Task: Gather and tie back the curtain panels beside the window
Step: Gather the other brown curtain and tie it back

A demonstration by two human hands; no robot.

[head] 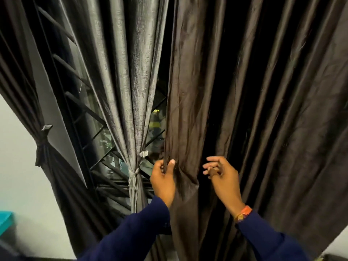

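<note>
Two hands at the dark curtain (216,91) — left hand (163,182) pinching its edge, right hand (222,178) spread, fingers loose.

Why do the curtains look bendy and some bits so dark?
Head view: the wide lens bows the dark left curtain and window grille outward; deep folds of the brown curtain fall into shadow; the grey curtain catches light and shines; the right hand looks slightly blurred.

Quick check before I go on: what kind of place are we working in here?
Most likely a room in a home, at a window: long curtain panels, a grey one already tied back, a dark brown one in the left hand, and a metal window grille with glass behind.
</note>
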